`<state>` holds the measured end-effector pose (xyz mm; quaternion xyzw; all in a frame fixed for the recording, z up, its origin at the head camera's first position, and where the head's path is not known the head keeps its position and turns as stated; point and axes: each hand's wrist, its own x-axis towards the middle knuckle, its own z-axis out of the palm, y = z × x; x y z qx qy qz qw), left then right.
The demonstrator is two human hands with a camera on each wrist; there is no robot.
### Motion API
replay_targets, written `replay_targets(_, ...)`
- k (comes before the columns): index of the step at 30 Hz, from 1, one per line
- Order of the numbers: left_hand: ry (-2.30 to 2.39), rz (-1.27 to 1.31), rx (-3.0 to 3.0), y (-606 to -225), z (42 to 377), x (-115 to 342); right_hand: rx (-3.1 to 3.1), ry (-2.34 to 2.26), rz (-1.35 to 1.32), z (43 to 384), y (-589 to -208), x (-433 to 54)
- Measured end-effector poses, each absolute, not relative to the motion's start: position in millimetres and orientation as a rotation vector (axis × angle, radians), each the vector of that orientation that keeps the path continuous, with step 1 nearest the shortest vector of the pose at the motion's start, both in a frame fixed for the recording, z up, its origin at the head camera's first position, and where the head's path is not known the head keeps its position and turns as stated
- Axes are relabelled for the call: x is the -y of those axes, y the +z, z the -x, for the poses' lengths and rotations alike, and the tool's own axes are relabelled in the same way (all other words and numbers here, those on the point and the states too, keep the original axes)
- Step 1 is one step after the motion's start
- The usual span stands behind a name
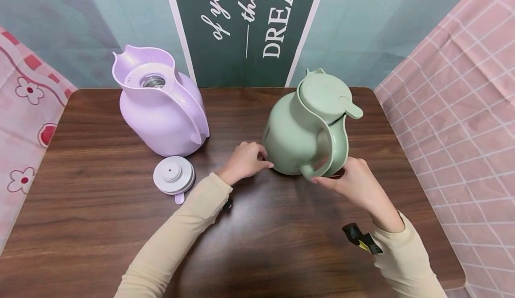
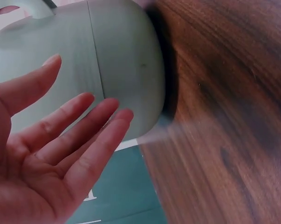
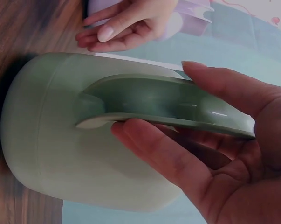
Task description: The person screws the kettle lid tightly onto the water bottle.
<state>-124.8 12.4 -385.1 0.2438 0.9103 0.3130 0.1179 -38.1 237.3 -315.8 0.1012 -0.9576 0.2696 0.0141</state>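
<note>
A pale green vacuum jug [image 1: 295, 132] with a round lid [image 1: 327, 94] stands at the right of the table. My right hand [image 1: 358, 184] holds its handle [image 3: 154, 100]; in the right wrist view the thumb lies on one side and the fingers pass round the other. My left hand [image 1: 247, 161] is beside the lower left of the jug body. Its fingers [image 2: 84, 165] are loosely bent and grip nothing in the left wrist view; whether the fingertips touch the jug, I cannot tell.
To the left stands a purple vacuum jug [image 1: 161, 119], its mouth uncovered. In front of it a white round stopper [image 1: 174, 177] with a purple tab lies on the brown wooden table [image 1: 257, 253]. Cloth hangs behind; a pink checked cloth [image 1: 462, 110] borders the right.
</note>
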Motion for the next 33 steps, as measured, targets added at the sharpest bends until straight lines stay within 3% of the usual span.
replay_targets(33,0.996,-0.534,-2.688,-391.3,126.9,-26.6,3.003,0.817,-0.237,37.2,-310.7,-233.7)
